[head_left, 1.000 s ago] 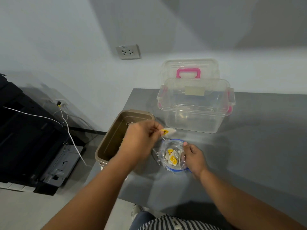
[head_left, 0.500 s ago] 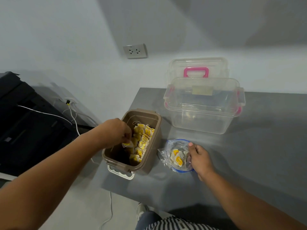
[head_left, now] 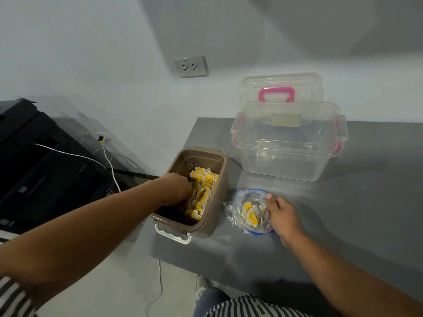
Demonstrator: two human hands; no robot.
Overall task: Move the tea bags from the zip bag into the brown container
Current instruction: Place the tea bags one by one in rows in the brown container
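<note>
The brown container [head_left: 216, 211] stands at the grey table's left edge, and a row of yellow-and-white tea bags [head_left: 206, 179] fills its right side. My left hand [head_left: 176, 188] reaches down into it among the bags, so its fingertips are hidden. To the right, the clear zip bag [head_left: 232, 208] with a blue rim lies open on the table, with a few tea bags [head_left: 250, 217] inside. My right hand [head_left: 282, 216] grips the bag's right edge.
A clear storage box [head_left: 288, 161] with pink latches stands behind the zip bag, and its lid [head_left: 279, 88] leans on the wall. The grey table [head_left: 343, 213] stretches to the right. A black appliance [head_left: 34, 156] and white cables sit on the floor at the left.
My left hand carried a tea bag from above the zip bag over to the brown container and has now dropped down inside it. My right hand has stayed on the zip bag.
</note>
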